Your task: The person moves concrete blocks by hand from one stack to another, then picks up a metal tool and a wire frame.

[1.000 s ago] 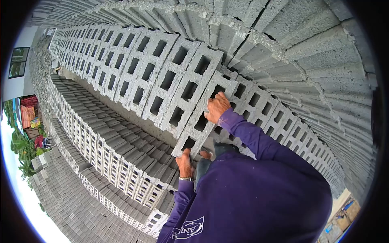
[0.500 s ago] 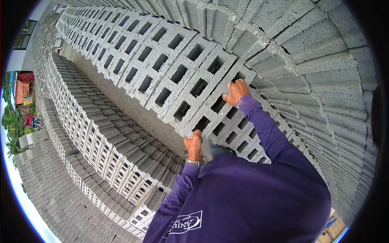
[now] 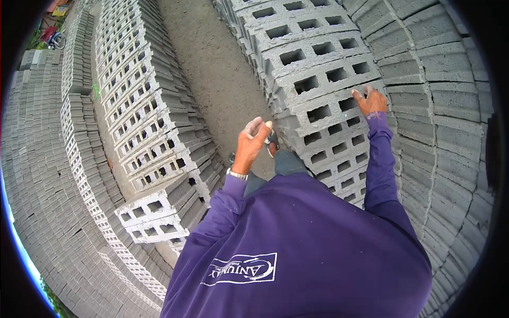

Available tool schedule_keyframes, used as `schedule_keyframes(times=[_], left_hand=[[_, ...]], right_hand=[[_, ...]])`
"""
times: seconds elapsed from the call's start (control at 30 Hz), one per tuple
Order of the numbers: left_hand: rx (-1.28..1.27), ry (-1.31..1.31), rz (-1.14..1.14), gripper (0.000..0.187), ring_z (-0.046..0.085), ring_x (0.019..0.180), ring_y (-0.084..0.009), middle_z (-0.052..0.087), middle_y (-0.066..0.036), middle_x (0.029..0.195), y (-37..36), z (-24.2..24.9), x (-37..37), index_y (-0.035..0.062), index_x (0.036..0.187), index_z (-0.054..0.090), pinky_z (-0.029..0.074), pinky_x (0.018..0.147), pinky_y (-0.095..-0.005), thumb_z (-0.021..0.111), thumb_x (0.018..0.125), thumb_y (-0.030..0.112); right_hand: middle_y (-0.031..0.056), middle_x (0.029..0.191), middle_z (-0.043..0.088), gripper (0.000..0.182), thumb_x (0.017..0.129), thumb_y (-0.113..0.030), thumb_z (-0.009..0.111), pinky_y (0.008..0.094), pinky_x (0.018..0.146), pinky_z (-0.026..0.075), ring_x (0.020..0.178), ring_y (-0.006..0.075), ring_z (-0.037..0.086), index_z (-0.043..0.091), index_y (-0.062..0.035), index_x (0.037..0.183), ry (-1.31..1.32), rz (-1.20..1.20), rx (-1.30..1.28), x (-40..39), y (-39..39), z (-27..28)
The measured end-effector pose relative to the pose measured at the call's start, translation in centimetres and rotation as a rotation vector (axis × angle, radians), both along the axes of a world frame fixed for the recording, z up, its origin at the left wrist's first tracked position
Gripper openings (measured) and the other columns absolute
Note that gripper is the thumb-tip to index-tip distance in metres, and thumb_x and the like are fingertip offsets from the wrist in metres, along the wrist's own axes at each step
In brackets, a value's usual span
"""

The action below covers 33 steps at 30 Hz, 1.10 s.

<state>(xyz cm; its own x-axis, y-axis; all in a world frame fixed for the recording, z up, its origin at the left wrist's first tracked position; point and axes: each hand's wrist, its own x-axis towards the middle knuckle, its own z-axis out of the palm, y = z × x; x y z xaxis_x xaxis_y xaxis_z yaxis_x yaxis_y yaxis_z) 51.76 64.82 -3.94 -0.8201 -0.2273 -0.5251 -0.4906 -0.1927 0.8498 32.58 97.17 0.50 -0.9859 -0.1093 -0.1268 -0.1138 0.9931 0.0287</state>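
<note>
A grey hollow concrete block (image 3: 333, 112) lies at the near end of a long row of like blocks, its holes facing up. My right hand (image 3: 371, 102) is over the right end of this block, fingers bent and thumb apart beside the middle hole. It covers the third hole, and whether it touches the block is hard to tell. To the left, my left hand (image 3: 251, 144) hangs in the air above the dirt path, away from the block, with loosely bent fingers and nothing in it.
More hollow blocks (image 3: 339, 153) are stacked below the near end. A tall wall of blocks (image 3: 450, 100) rises close on the right. Left of the dirt path (image 3: 207, 58) runs another long stack (image 3: 132, 100), with further stacks beyond. A motorcycle (image 3: 53, 37) stands far off.
My left hand has come off the near block and moved left over the path. My right hand remains at the block's right end. The view has turned, showing more of the path.
</note>
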Motion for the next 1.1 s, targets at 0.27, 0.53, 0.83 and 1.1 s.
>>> schedule_keyframes(times=[0.27,0.53,0.83,1.1], left_hand=[[-0.765,0.057,0.865,0.034,0.064,0.094,-0.0152,0.068,-0.012,0.105,-27.2,9.7,27.4,-0.0082,0.118,0.06,0.049,0.084,-0.0258,0.061,0.095,0.017],[-1.034,-0.632,0.411,0.081,0.061,0.11,-0.0336,0.063,-0.027,0.116,-44.6,6.3,44.7,-0.0132,0.124,0.053,0.046,0.093,-0.0371,0.073,0.073,0.046],[-0.741,-0.777,0.419,0.069,0.065,0.081,-0.0318,0.067,-0.022,0.098,-50.4,0.5,45.9,-0.0133,0.109,0.058,0.05,0.076,-0.0364,0.078,0.059,0.029],[-1.103,-0.873,0.245,0.043,0.058,0.06,-0.0249,0.062,-0.021,0.065,-40.9,14.5,36.8,-0.0127,0.074,0.063,0.047,0.062,-0.0386,0.072,0.06,0.027]], right_hand=[[0.0236,0.097,0.069,0.049,0.086,-0.034,0.068,0.0349,0.077,0.053,0.089,0.0271,0.069,0.062,0.0071,0.111,-0.418,0.168,-0.726,15.4,-23.3,0.2],[0.0338,0.117,0.059,0.082,0.087,-0.058,0.058,0.0406,0.093,0.049,0.109,0.038,0.062,0.051,0.0141,0.124,-1.038,0.533,-0.73,33.4,-40.2,-1.2],[0.0373,0.13,0.048,0.107,0.077,-0.073,0.057,0.0421,0.105,0.039,0.124,0.0435,0.049,0.038,0.0156,0.135,-1.16,0.446,-0.713,36.7,-43.8,-3.4],[0.0365,0.123,0.053,0.121,0.068,-0.076,0.065,0.0403,0.1,0.043,0.117,0.0424,0.054,0.033,0.0198,0.136,-1.064,0.113,-0.698,36.8,-42.2,-2.3]])
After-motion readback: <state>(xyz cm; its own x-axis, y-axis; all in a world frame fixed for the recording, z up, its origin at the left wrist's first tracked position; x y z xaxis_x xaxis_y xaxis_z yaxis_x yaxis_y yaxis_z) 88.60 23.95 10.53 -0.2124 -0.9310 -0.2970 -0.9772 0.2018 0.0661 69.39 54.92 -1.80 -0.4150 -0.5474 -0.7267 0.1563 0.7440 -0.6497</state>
